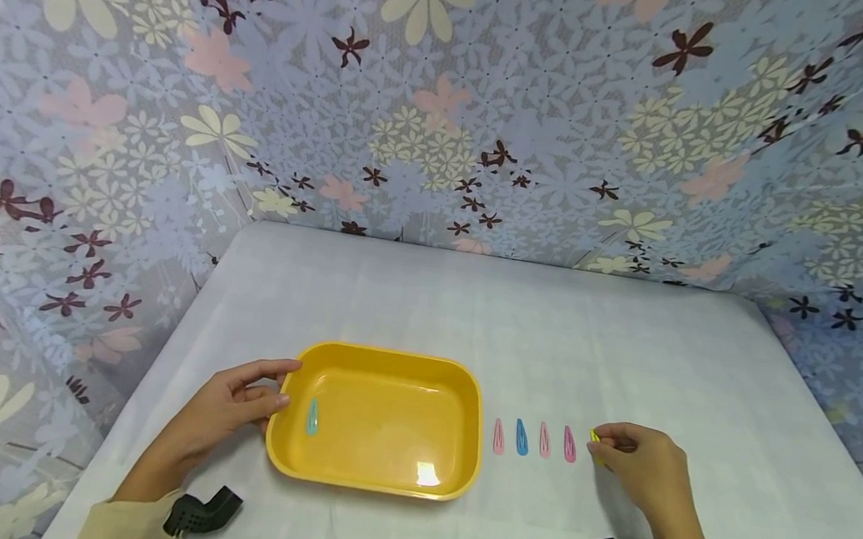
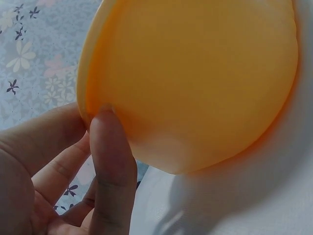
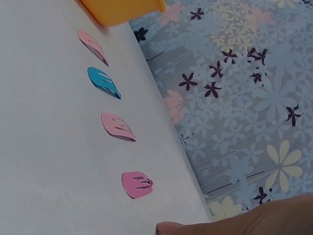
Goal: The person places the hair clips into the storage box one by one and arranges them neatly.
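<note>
My left hand (image 1: pixel 230 402) grips the left rim of a yellow plastic tray (image 1: pixel 376 420). In the left wrist view the thumb (image 2: pixel 112 156) lies over the rim and the other fingers are outside it. One teal snap hair clip (image 1: pixel 313 416) lies in the tray near that hand. At the right, my right hand (image 1: pixel 643 464) pinches a yellow hair clip (image 1: pixel 595 435) between thumb and fingers, close over the table; most of the clip is hidden. Just left of it lies a dark pink hair clip (image 1: pixel 569 444).
Between that clip and the tray, a light pink clip (image 1: pixel 544 439), a blue clip (image 1: pixel 522 437) and another light pink clip (image 1: pixel 498 436) stand in a row. They lie on a white-covered table (image 1: pixel 474 306). Flowered cloth (image 1: pixel 441 136) hangs behind it.
</note>
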Motion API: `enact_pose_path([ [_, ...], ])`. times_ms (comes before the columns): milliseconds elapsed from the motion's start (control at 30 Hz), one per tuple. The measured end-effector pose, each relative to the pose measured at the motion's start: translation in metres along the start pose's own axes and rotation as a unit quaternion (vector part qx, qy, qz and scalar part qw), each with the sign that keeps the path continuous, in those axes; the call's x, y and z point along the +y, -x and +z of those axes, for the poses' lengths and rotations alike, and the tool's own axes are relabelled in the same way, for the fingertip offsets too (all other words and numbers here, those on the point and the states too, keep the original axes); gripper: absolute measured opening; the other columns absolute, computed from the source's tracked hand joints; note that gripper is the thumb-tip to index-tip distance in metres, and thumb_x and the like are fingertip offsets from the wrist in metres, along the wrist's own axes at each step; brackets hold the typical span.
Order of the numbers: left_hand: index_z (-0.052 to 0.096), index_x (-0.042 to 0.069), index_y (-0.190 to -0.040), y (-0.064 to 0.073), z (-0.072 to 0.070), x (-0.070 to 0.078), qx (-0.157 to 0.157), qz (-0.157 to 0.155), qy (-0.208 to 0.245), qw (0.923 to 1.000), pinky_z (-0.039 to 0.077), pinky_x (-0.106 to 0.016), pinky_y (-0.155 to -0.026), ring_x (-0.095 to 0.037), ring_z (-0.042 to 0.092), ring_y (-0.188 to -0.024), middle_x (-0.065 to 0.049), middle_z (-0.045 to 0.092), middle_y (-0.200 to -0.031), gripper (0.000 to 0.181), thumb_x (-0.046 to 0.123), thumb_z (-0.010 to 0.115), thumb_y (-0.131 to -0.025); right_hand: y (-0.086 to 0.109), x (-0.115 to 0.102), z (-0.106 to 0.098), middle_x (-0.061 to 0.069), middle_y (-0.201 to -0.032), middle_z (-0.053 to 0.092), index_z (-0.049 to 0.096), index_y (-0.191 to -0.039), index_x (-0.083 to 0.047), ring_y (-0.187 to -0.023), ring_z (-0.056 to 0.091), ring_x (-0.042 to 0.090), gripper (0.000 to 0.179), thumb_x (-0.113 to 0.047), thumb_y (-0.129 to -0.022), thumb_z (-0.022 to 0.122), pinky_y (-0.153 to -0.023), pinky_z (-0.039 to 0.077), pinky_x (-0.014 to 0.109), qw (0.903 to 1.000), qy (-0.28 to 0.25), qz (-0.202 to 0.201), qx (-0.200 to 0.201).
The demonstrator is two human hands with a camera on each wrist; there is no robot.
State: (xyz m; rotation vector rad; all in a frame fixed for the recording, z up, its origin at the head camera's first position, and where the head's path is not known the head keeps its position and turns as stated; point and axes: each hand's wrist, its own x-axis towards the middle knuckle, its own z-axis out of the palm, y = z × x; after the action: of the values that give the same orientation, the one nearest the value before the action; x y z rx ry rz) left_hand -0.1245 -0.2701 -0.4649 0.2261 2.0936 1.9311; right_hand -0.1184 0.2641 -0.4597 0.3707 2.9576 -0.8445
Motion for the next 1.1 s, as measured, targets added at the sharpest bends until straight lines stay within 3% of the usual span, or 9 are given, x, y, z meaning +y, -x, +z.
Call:
enact_pose_path([
  [367, 0.054, -0.005, -0.143, 0.0002, 0.0014, 0.0041, -0.003, 0.013, -0.001, 0.9999, 0.059, -0.03, -0.063, -0.012, 0.062, -0.072, -0.021, 0.053, -0.115, 0.049, 0.007, 0.069, -0.098, -0.0017, 0.002, 0.0001, -0.002, -0.086, 0.071, 0.079, -0.105, -0.009, -0.083, 0.059, 0.022, 0.02, -0.022, -0.09, 0.08, -0.065, 0.043, 0.033, 0.9999, 0.001, 0.008, -0.012],
  [667, 0.054, -0.004, -0.143, 0.0003, 0.0007, 0.0021, -0.006, 0.013, -0.001, 0.9999, 0.059, -0.03, -0.063, -0.011, 0.061, -0.072, -0.018, 0.053, -0.115, 0.048, 0.007, 0.068, -0.099, 0.0, 0.0032, 0.0014, -0.001, -0.088, 0.071, 0.079, -0.107, -0.009, -0.079, 0.061, 0.017, 0.019, -0.019, -0.091, 0.079, -0.061, 0.047, 0.029, 0.9996, -0.026, 0.003, -0.013],
  [1100, 0.054, -0.004, -0.143, 0.0, -0.0003, 0.0, -0.002, 0.004, 0.001, 1.0, 0.059, -0.029, -0.064, -0.009, 0.061, -0.073, -0.017, 0.053, -0.116, 0.049, 0.008, 0.07, -0.098, 0.0058, 0.0012, 0.005, -0.002, -0.087, 0.07, 0.079, -0.107, -0.009, -0.079, 0.062, 0.016, 0.019, -0.016, -0.089, 0.079, -0.06, 0.046, 0.025, 0.9996, -0.019, -0.017, 0.012],
])
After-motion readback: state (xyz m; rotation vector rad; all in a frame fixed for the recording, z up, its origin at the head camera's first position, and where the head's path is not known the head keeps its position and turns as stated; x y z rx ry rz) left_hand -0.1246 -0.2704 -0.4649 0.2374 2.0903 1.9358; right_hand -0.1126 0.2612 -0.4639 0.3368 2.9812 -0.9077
